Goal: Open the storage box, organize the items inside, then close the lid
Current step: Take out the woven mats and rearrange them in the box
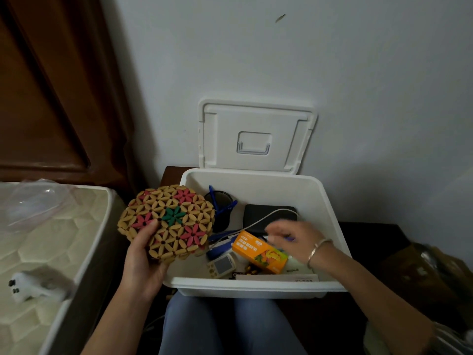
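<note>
The white storage box (330, 213) stands in front of my knees, and its lid (256, 119) leans upright against the wall behind it. My left hand (143, 262) grips a round beaded mat (166, 221) with flower patterns, held over the box's left rim. Inside the box my right hand (294, 239) is blurred by motion just above an orange carton (258, 252); its fingertips touch a small purple thing I cannot make out. Also in the box are a black case (256, 213) with a white cable (266, 219) over it, blue clips (225, 206) and a small grey device (222, 265).
A mattress (51, 242) lies to the left with a small white toy (28, 288) and clear plastic wrap (38, 203) on it. A dark wooden headboard (51, 85) rises behind it. The box sits on a dark table (371, 234), with brown clutter (422, 272) to the right.
</note>
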A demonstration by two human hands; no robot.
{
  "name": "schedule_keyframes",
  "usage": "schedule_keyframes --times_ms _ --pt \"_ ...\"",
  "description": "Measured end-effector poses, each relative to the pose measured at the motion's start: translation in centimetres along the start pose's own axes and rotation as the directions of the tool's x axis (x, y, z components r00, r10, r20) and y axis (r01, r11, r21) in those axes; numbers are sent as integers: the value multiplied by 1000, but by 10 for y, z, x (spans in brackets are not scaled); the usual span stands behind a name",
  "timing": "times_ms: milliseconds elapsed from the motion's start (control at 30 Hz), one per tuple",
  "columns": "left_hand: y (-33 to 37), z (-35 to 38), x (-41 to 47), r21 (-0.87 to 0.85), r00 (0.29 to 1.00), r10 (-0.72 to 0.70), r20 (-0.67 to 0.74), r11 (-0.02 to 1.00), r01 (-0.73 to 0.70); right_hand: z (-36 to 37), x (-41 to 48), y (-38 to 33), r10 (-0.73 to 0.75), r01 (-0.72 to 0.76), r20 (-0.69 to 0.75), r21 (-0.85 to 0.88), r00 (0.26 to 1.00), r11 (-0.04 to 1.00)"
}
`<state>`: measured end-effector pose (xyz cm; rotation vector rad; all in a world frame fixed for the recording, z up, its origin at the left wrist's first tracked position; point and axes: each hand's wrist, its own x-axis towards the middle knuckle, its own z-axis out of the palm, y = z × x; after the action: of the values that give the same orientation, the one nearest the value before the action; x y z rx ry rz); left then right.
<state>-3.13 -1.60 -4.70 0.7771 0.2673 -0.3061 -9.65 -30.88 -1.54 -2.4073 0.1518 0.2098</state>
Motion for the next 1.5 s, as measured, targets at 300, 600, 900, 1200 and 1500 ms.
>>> schedule_keyframes --times_ms 300,600,900,1200,1500 --pt "-1 -8 -6 53 1000 -5 9 999 4 52 -61 11 -97 152 143 -452 985 879" --pt "11 -12 -10 15 1000 1 -11 1000 -1 58 -53 21 -182 197 77 -473 980 859" --pt "53 -20 -24 -13 993 112 -25 994 -112 49 -26 22 -212 199 24 -468 977 861" --pt "53 -30 -36 18 993 111 -40 994 -110 54 11 14 -189 162 -6 -490 982 857" --pt "41 -41 -47 21 998 34 -49 999 -33 57 50 12 -199 140 -64 -506 978 851"
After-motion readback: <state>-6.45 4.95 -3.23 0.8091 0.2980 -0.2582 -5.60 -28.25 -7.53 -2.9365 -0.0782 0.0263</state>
